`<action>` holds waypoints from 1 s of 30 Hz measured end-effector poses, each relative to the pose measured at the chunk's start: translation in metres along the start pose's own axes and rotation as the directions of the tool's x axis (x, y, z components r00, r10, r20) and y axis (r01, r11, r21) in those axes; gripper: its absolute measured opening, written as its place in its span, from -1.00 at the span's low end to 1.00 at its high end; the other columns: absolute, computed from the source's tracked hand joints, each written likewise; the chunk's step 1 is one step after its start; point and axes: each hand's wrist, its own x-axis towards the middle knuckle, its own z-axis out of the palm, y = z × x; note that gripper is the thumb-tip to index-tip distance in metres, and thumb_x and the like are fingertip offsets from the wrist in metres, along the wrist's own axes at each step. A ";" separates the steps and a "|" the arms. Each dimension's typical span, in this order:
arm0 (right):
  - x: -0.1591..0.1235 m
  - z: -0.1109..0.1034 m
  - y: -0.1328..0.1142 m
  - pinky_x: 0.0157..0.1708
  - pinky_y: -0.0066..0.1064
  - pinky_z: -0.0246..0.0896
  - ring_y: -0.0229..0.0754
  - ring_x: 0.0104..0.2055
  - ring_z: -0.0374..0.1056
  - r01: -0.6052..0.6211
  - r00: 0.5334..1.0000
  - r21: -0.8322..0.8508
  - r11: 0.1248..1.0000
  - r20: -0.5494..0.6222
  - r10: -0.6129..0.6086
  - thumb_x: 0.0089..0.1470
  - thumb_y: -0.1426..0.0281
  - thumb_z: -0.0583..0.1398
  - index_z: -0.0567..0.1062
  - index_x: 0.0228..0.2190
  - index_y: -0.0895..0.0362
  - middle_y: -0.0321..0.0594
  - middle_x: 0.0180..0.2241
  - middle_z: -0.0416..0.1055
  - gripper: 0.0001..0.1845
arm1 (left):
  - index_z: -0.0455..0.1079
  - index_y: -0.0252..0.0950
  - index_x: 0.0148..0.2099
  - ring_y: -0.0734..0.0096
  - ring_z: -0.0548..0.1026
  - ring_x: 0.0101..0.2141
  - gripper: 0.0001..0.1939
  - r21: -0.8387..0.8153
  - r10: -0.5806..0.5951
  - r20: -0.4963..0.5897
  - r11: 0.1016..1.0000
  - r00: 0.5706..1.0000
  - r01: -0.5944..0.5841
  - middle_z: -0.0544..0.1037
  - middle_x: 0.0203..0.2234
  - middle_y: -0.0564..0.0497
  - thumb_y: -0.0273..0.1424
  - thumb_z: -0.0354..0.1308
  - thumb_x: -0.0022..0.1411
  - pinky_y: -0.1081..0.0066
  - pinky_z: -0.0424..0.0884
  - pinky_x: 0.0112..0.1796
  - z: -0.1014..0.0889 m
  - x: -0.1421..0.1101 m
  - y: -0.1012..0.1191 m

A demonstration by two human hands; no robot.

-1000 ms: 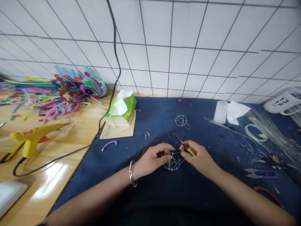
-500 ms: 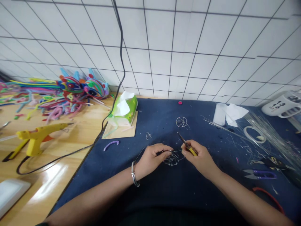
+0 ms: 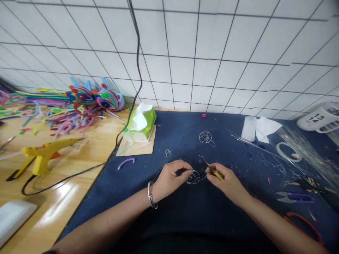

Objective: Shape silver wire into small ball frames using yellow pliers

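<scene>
On my head feed, the left hand (image 3: 173,174) pinches the round openwork silver-wire frame (image 3: 194,179), near side of the dark-blue cloth (image 3: 174,130). Right hand (image 3: 229,180) grips the slim dark-tipped, yellow-handled tool (image 3: 211,168) (can't tell if it also pinches wire). Second round silver-wire frame (image 3: 205,137) lies farther off.

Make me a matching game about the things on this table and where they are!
Things:
1. glue gun
2. tool
3. tissues
4. wire frame

Places:
A. in the right hand
B. partly over a tan card
C. pinched by the left hand's fingers
D. on the wooden table

Pairs: 1-D, 2-A, 3-B, 4-C
</scene>
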 end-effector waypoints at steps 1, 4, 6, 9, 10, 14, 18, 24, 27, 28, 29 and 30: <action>0.000 -0.001 0.000 -0.34 -0.44 0.15 -0.29 -0.36 0.25 0.005 1.000 -0.003 1.000 0.004 -0.005 0.01 0.34 0.07 0.35 -0.36 0.08 -0.34 -0.41 0.32 -0.88 | 0.41 -0.32 -0.33 0.49 0.42 -0.43 -0.89 0.007 0.012 0.005 1.000 1.000 -0.012 0.48 -0.46 0.02 -0.45 0.07 0.16 0.48 0.33 -0.37 -0.001 0.001 0.000; 0.001 -0.002 -0.001 -0.32 -0.43 0.15 -0.28 -0.35 0.26 0.017 1.000 -0.001 1.000 0.014 -0.017 0.02 0.32 0.08 0.35 -0.34 0.08 -0.33 -0.39 0.33 -0.86 | 0.40 -0.33 -0.33 0.49 0.40 -0.43 -0.90 0.013 0.033 0.031 0.999 0.999 -0.033 0.47 -0.47 0.02 -0.45 0.06 0.16 0.47 0.32 -0.36 -0.001 0.002 0.000; 0.002 0.000 -0.002 -0.31 -0.43 0.16 -0.27 -0.33 0.27 0.013 1.000 0.017 1.000 0.024 -0.014 0.01 0.32 0.09 0.35 -0.33 0.08 -0.33 -0.38 0.34 -0.85 | 0.40 -0.33 -0.33 0.48 0.39 -0.43 -0.90 0.012 0.042 0.043 0.999 0.998 -0.042 0.46 -0.47 0.02 -0.45 0.06 0.16 0.46 0.31 -0.35 -0.001 0.002 0.000; 0.005 0.006 -0.006 -0.31 -0.45 0.16 -0.28 -0.33 0.26 0.018 0.999 0.043 0.999 0.047 -0.020 0.00 0.35 0.10 0.35 -0.32 0.08 -0.33 -0.37 0.34 -0.85 | 0.38 -0.33 -0.34 0.47 0.38 -0.41 -0.90 -0.006 0.062 0.050 0.998 0.997 -0.062 0.45 -0.45 0.00 -0.47 0.05 0.16 0.45 0.31 -0.33 0.001 0.001 0.000; 0.006 0.007 -0.008 -0.32 -0.46 0.16 -0.29 -0.34 0.26 0.026 0.998 0.042 0.999 0.052 -0.029 0.00 0.36 0.09 0.36 -0.33 0.09 -0.34 -0.39 0.33 -0.87 | 0.38 -0.34 -0.34 0.47 0.38 -0.40 -0.91 -0.011 0.069 0.051 0.998 0.996 -0.069 0.44 -0.45 0.00 -0.48 0.05 0.16 0.45 0.31 -0.32 0.001 0.001 0.001; 0.008 0.010 -0.014 -0.39 -0.48 0.13 -0.32 -0.42 0.21 0.062 0.997 0.005 0.998 0.055 -0.062 0.00 0.39 0.06 0.36 -0.37 0.09 -0.35 -0.46 0.30 -0.89 | 0.35 -0.34 -0.35 0.49 0.36 -0.43 -0.93 -0.005 0.047 0.054 0.999 0.997 -0.047 0.42 -0.47 0.02 -0.49 0.05 0.14 0.46 0.30 -0.34 0.000 -0.001 0.003; 0.009 0.009 -0.014 -0.40 -0.48 0.12 -0.32 -0.42 0.21 0.076 0.996 -0.004 0.997 0.048 -0.075 0.00 0.39 0.07 0.37 -0.37 0.09 -0.36 -0.46 0.30 -0.89 | 0.37 -0.33 -0.27 0.47 0.38 -0.39 -0.89 -0.026 0.047 0.073 0.999 0.996 -0.045 0.44 -0.43 0.00 -0.49 0.05 0.15 0.44 0.32 -0.31 -0.002 0.000 0.003; 0.008 0.008 -0.011 -0.40 -0.48 0.10 -0.32 -0.43 0.19 0.067 0.996 0.020 0.998 0.051 -0.068 0.00 0.39 0.06 0.36 -0.38 0.08 -0.37 -0.46 0.29 -0.90 | 0.44 -0.30 -0.19 0.41 0.42 -0.30 -0.82 -0.080 0.107 0.107 0.992 0.988 -0.099 0.49 -0.35 -0.05 -0.47 0.04 0.19 0.38 0.34 -0.23 -0.003 0.001 0.001; 0.008 0.007 -0.011 -0.39 -0.48 0.10 -0.32 -0.42 0.19 0.058 0.997 0.032 0.998 0.057 -0.060 0.00 0.39 0.06 0.36 -0.39 0.09 -0.36 -0.46 0.29 -0.90 | 0.45 -0.30 -0.22 0.40 0.42 -0.31 -0.84 -0.080 0.096 0.095 0.993 0.991 -0.089 0.49 -0.36 -0.06 -0.45 0.06 0.19 0.38 0.35 -0.24 -0.003 0.000 0.002; 0.008 0.007 -0.011 -0.39 -0.47 0.11 -0.32 -0.42 0.19 0.054 0.997 0.036 0.998 0.059 -0.056 0.00 0.39 0.06 0.36 -0.39 0.09 -0.36 -0.46 0.29 -0.90 | 0.45 -0.30 -0.23 0.40 0.42 -0.31 -0.84 -0.080 0.095 0.094 0.993 0.991 -0.088 0.49 -0.37 -0.06 -0.45 0.06 0.19 0.38 0.35 -0.24 -0.003 0.000 0.002; 0.008 0.007 -0.011 -0.38 -0.47 0.11 -0.32 -0.42 0.19 0.051 0.997 0.040 0.998 0.058 -0.054 0.00 0.39 0.06 0.36 -0.39 0.09 -0.36 -0.45 0.29 -0.90 | 0.45 -0.30 -0.24 0.41 0.42 -0.31 -0.85 -0.080 0.094 0.095 0.993 0.991 -0.087 0.49 -0.37 -0.06 -0.45 0.06 0.19 0.38 0.35 -0.24 -0.003 0.000 0.002; 0.008 0.007 -0.010 -0.38 -0.47 0.11 -0.32 -0.42 0.19 0.049 0.997 0.044 0.998 0.056 -0.051 -0.01 0.39 0.06 0.36 -0.39 0.08 -0.36 -0.45 0.28 -0.90 | 0.45 -0.31 -0.24 0.41 0.42 -0.32 -0.85 -0.079 0.095 0.098 0.993 0.991 -0.087 0.49 -0.37 -0.05 -0.44 0.06 0.19 0.39 0.35 -0.25 -0.003 0.001 0.002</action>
